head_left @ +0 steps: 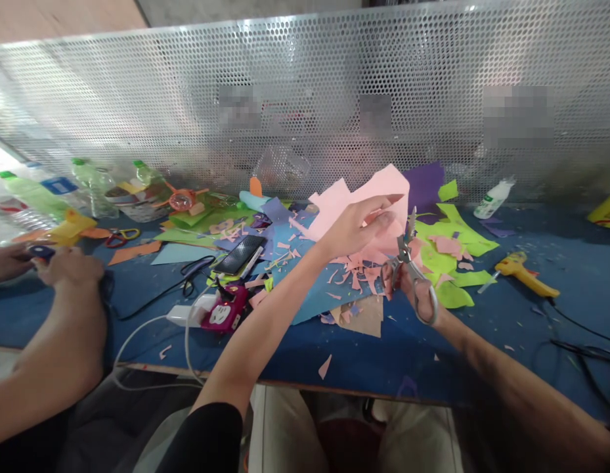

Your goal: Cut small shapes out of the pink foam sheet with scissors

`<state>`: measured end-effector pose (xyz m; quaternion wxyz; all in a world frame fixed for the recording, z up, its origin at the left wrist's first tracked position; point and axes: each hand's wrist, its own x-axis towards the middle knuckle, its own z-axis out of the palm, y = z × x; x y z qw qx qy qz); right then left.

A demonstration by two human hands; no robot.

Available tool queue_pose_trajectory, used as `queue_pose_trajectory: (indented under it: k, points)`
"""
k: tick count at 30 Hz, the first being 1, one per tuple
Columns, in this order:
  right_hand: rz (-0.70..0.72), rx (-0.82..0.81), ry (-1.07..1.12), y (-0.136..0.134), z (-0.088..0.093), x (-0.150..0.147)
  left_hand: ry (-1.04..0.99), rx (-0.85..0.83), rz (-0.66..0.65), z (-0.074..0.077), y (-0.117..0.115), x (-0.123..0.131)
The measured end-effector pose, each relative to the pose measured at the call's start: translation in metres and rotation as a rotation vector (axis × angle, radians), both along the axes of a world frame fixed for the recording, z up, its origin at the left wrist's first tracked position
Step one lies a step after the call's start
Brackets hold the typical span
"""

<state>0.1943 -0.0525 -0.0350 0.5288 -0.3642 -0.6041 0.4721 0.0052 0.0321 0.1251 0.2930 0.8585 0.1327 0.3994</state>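
My left hand [360, 225] is raised above the table and pinches a large pink sheet of paper [371, 192] by its lower edge. Just to its right, my right hand [417, 292] has its fingers through the handles of metal scissors [409, 261], blades pointing up at the pink sheet's edge. Below them lie pink scraps [352, 272] on a blue sheet [314, 289].
Another person's hands [63, 266] work at the left. A phone [239, 253], a charger and cables [206, 312], a yellow glue gun [524, 270], green sheets [450, 253], a white bottle [492, 197], plastic bottles [92, 184] and yellow-handled scissors [121, 235] lie on the blue table [506, 328]. A perforated metal screen [305, 92] stands behind.
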Motion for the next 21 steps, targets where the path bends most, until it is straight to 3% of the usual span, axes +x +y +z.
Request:
queue_pose_trajectory:
  k: [8, 21]
  points:
    - [-0.05, 0.118, 0.028, -0.005, -0.002, -0.002, 0.0, -0.12, -0.029, -0.01, 0.011, 0.002]
    - [-0.086, 0.163, 0.046, -0.005, 0.0, -0.006, 0.075, -0.061, -0.043, -0.011, 0.008, 0.002]
